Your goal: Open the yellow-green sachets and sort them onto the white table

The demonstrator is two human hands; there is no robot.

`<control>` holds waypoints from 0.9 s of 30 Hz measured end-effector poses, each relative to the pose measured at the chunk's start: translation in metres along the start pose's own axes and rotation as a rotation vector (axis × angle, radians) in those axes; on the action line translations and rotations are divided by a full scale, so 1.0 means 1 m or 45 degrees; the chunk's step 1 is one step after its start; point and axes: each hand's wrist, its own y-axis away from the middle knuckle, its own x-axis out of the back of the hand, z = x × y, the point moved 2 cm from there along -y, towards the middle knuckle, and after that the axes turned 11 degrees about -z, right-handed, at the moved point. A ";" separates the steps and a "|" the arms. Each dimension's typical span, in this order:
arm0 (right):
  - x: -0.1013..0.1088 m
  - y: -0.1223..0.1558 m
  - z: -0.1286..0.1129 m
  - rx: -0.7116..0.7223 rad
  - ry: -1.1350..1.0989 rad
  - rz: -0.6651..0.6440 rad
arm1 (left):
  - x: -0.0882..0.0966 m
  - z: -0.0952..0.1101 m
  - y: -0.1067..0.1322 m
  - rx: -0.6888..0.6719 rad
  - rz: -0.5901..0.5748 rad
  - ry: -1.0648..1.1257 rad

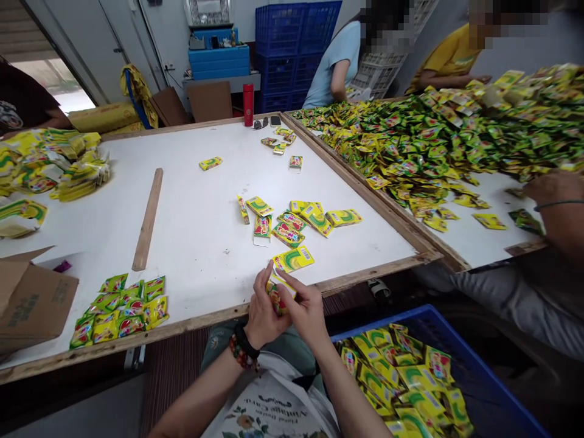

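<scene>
Head view: a small foil sachet (277, 298), printed in yellow, green and red, was pinched between the left hand (262, 310) and the right hand (306, 313). Both hands were drawn close together just above the wooden edge (219, 317) of a white-topped table, with the fingers curled round the sachet so that most of it was hidden. Beaded bracelets (241, 345) were worn on the left wrist.

Just beyond the hands, a yellow packet (292, 260) was lying on the table, and a loose cluster of similar packets (296, 222) was scattered a little further ahead. To the left of the hands, a neat patch of green-and-red sachets (119, 310) was laid out beside a cardboard box (31, 298), with a wooden strip (147, 219) lying beyond it. Below and right of the right hand, a blue plastic crate (438, 340) was seen heaped with packets. Further right, a large mound of sachets (433, 134) covered a neighbouring table, and a co-worker's hand (559, 188) was resting at its edge. Far ahead of the hands, a red flask (247, 104) was standing at the table's far edge, near sunglasses (260, 123) and a phone (275, 120).
</scene>
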 end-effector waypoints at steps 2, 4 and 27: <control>0.001 -0.002 0.002 -0.010 -0.045 -0.027 | -0.001 0.000 0.000 0.118 -0.084 0.031; 0.003 -0.003 0.003 0.050 -0.067 -0.117 | 0.000 0.000 0.000 0.178 -0.127 0.047; 0.114 0.049 0.035 -0.329 1.370 -0.020 | 0.008 0.001 -0.011 0.308 -0.030 0.393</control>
